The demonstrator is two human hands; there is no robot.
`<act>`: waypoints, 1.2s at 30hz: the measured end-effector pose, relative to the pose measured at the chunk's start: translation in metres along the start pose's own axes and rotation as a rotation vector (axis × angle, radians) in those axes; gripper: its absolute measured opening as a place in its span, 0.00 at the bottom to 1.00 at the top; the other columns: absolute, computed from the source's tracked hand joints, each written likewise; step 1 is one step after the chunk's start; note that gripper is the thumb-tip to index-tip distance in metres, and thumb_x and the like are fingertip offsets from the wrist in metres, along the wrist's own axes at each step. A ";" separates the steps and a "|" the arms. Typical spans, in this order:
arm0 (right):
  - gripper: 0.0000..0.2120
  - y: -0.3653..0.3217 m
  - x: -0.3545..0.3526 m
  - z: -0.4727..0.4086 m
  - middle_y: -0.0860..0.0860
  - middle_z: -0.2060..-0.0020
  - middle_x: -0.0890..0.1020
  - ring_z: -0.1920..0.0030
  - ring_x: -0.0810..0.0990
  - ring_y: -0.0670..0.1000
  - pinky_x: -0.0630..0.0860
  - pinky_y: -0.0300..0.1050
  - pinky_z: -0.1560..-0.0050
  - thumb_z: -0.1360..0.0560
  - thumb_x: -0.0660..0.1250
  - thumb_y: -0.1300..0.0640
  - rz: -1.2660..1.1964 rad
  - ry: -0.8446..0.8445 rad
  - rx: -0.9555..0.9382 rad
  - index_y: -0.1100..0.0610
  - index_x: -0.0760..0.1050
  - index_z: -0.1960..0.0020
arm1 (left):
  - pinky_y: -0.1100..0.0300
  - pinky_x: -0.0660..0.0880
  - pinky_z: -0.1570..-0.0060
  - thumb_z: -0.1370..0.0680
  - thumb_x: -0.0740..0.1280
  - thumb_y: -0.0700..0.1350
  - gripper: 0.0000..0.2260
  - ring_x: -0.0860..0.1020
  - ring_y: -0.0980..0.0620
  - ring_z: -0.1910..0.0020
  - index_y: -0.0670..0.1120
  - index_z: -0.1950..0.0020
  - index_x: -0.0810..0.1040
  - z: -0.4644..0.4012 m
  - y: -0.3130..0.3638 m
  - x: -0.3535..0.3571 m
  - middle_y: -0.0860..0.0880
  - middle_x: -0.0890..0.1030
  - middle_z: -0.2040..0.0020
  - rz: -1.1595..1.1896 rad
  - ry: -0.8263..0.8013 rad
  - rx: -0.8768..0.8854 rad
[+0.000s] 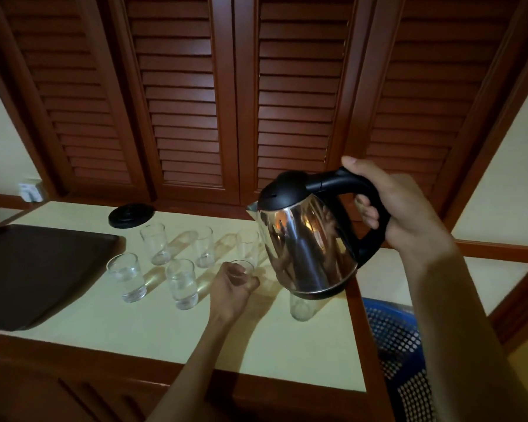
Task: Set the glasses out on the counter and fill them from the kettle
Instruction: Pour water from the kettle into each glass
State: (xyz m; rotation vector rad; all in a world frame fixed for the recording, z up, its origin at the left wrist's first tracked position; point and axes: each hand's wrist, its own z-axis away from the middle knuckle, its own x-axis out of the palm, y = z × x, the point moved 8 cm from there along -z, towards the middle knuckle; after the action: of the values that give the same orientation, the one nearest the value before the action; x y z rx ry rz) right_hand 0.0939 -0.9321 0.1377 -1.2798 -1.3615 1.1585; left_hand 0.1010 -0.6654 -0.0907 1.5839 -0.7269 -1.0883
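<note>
Several clear glasses stand on the pale counter (153, 333). Two in the front row, one (127, 277) and another (182, 283), hold water; a back glass (154, 243) and its neighbour (205, 246) look empty. My left hand (233, 284) grips a glass (243, 268) in the front row. My right hand (400, 208) holds the black handle of a steel kettle (305, 242) in the air, spout pointing left. The kettle hides most of one back glass (249, 246) and the top of another glass (301, 309) below it.
A dark tray (28, 272) lies on the counter's left part. The kettle's black round base (131, 215) sits at the back by the louvred wooden doors (189, 102). A blue perforated basket (403, 354) stands right of the counter's wooden edge.
</note>
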 end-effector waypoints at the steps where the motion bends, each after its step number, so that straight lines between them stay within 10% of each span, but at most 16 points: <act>1: 0.19 -0.004 0.000 -0.002 0.49 0.78 0.71 0.78 0.66 0.47 0.62 0.40 0.77 0.29 0.76 0.41 0.034 -0.008 -0.002 0.57 0.79 0.65 | 0.63 0.73 0.61 0.30 0.78 0.38 0.13 0.81 0.51 0.58 0.41 0.51 0.77 -0.001 0.005 -0.004 0.50 0.82 0.59 -0.024 0.009 -0.012; 17: 0.24 -0.044 0.019 -0.025 0.47 0.79 0.70 0.80 0.64 0.46 0.61 0.41 0.73 0.32 0.77 0.38 0.520 -0.151 0.005 0.51 0.78 0.79 | 0.59 0.72 0.70 0.35 0.78 0.41 0.14 0.77 0.53 0.69 0.45 0.56 0.76 0.007 0.077 -0.021 0.49 0.82 0.65 -0.182 -0.034 0.137; 36: 0.22 -0.080 0.026 -0.026 0.45 0.78 0.72 0.79 0.66 0.44 0.62 0.37 0.75 0.33 0.77 0.36 0.705 -0.133 -0.043 0.54 0.79 0.67 | 0.57 0.74 0.64 0.35 0.79 0.39 0.15 0.79 0.50 0.65 0.42 0.55 0.77 0.006 0.043 -0.019 0.48 0.83 0.62 -0.161 -0.040 0.077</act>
State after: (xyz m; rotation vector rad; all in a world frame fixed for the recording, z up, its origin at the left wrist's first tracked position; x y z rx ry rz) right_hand 0.1070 -0.9065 0.2214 -1.8142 -1.0441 1.7134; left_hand 0.0911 -0.6630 -0.0439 1.7143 -0.6836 -1.2244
